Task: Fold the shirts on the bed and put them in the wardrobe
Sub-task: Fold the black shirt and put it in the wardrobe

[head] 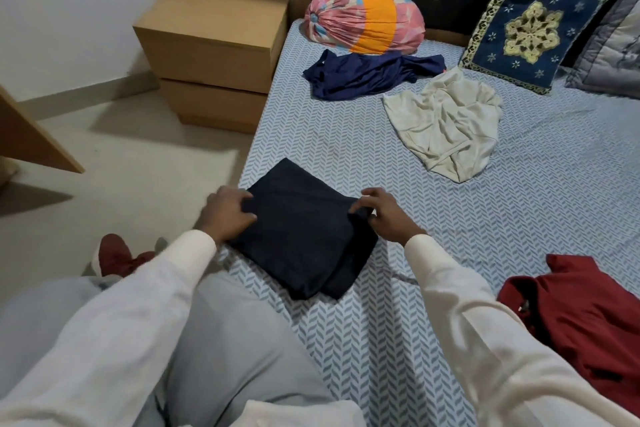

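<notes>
Head view, from the left: a slanted wooden panel (34, 139) juts in at the frame's edge. On the floor lies what looks like a red shoe (112, 253), though it is blurred. A tan bedside cabinet (211, 55) stands against the left side of the bed (554, 191).

Next comes the left hand (230, 211) in a white sleeve. Its grip is closed over the left edge of the folded dark navy shirt (301, 236), with the fingers curled onto the cloth. This shirt lies flat at the bed's near left edge.

The right hand (381, 215) has its grip pinched on the shirt's right corner between thumb and forefinger, the other fingers raised.

Toward the head of the bed, a pink and orange bolster (363, 21) sits in the far left corner. A crumpled blue shirt (367, 76) lies just in front of it, touching it. A rumpled cream shirt (446, 128) lies beside that, further right.

A blue embroidered cushion (530, 24) leans on the headboard. A red shirt (585, 315) lies bunched at the near right edge, and a grey pillow (613, 45) fills the far right corner.
</notes>
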